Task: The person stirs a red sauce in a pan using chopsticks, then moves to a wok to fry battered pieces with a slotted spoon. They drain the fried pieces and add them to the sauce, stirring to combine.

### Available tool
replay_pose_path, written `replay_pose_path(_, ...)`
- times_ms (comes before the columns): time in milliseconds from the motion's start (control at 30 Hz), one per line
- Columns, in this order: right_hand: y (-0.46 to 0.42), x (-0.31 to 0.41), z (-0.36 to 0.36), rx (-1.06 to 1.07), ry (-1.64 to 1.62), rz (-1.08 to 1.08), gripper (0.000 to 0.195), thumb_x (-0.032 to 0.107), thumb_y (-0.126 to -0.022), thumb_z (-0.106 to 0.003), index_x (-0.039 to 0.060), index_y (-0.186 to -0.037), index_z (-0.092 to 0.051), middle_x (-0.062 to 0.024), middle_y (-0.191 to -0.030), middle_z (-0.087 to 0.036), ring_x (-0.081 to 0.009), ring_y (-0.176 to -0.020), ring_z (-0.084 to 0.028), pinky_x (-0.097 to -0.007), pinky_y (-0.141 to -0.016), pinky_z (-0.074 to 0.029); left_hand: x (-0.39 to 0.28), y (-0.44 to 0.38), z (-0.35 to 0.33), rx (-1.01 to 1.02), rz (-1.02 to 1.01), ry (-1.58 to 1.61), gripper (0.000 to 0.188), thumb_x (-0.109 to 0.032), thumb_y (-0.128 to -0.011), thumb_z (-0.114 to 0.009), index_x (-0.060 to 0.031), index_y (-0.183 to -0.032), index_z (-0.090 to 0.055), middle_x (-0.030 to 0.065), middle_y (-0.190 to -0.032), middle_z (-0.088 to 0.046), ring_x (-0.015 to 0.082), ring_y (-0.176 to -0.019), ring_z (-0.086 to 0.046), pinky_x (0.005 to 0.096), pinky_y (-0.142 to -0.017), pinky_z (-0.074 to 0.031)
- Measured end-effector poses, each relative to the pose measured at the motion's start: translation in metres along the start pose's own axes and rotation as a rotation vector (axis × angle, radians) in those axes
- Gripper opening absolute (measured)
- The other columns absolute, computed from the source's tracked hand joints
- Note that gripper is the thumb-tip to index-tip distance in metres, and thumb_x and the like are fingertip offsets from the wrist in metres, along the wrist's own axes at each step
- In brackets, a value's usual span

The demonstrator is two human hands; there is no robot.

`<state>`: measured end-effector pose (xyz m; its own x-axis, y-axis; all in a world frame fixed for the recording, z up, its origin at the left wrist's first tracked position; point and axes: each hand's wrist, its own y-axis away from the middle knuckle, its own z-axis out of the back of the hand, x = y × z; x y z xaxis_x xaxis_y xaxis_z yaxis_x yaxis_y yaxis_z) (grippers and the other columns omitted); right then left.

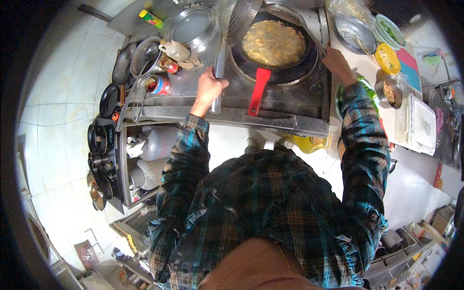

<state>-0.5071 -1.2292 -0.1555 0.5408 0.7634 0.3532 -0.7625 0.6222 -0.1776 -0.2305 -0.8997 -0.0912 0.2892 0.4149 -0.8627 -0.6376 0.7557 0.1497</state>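
Note:
My left hand [209, 88] is closed around the thick metal handle of a large perforated strainer [243, 20], whose bowl is raised beside the pan's upper left. In my right hand [337, 62] is the long handle of a perforated metal skimmer [284, 11], its head over the pan's far rim. Between them sits a dark frying pan [308, 49] with a red handle [259, 90] pointing towards me. Golden-yellow food [273, 43] with a bubbly-looking surface covers much of the pan. Under the pan lies a round, dark burner area [293, 81] of the metal stove.
Left on the metal counter are a plastic bottle [175, 50], a sauce jar [170, 66], a tin [158, 85] and a lidded round container [191, 27]. At right stand a metal bowl [354, 34], a yellow basket [387, 58], a steel bowl of food [389, 92] and a white tray [422, 123].

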Motion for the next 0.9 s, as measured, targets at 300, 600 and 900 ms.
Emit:
replay_pose_path(300,0.001,-0.012,0.001,0.45,-0.555,-0.287,0.011,0.012,-0.074,-0.053,0.0024,-0.076,-0.048,-0.005,-0.053,-0.046,-0.0136,-0.039,-0.046,-0.0309,-0.034,-0.037,-0.002,0.01,-0.013,-0.109,-0.065,-0.155,0.026,-0.005,-0.062,-0.065,0.0061,-0.081,-0.051,0.0138,-0.063,-0.058,0.021,-0.05,-0.059,0.0323,-0.048,-0.046)
replay_pose_path(600,0.055,0.026,0.027,0.433,-0.485,-0.29,0.01,0.009,-0.073,-0.052,0.0022,-0.079,-0.046,-0.0047,-0.053,-0.046,-0.0125,-0.037,-0.044,-0.0297,-0.033,-0.035,0.0,0.011,-0.008,-0.007,0.09,0.014,0.025,-0.004,-0.063,-0.063,0.006,-0.081,-0.05,0.0133,-0.063,-0.057,0.0207,-0.048,-0.058,0.0327,-0.043,-0.046)
replay_pose_path(900,0.063,0.081,0.052,0.092,-0.167,-0.089,0.011,0.01,-0.074,-0.053,0.0001,-0.073,-0.058,-0.0148,-0.061,-0.055,-0.0269,-0.05,-0.056,-0.0395,-0.045,-0.045,0.008,0.004,0.005,0.023,0.017,0.059,0.023,-0.003,-0.064,-0.063,0.0052,-0.081,-0.05,0.0108,-0.06,-0.056,0.0199,-0.046,-0.057,0.0318,-0.042,-0.044)
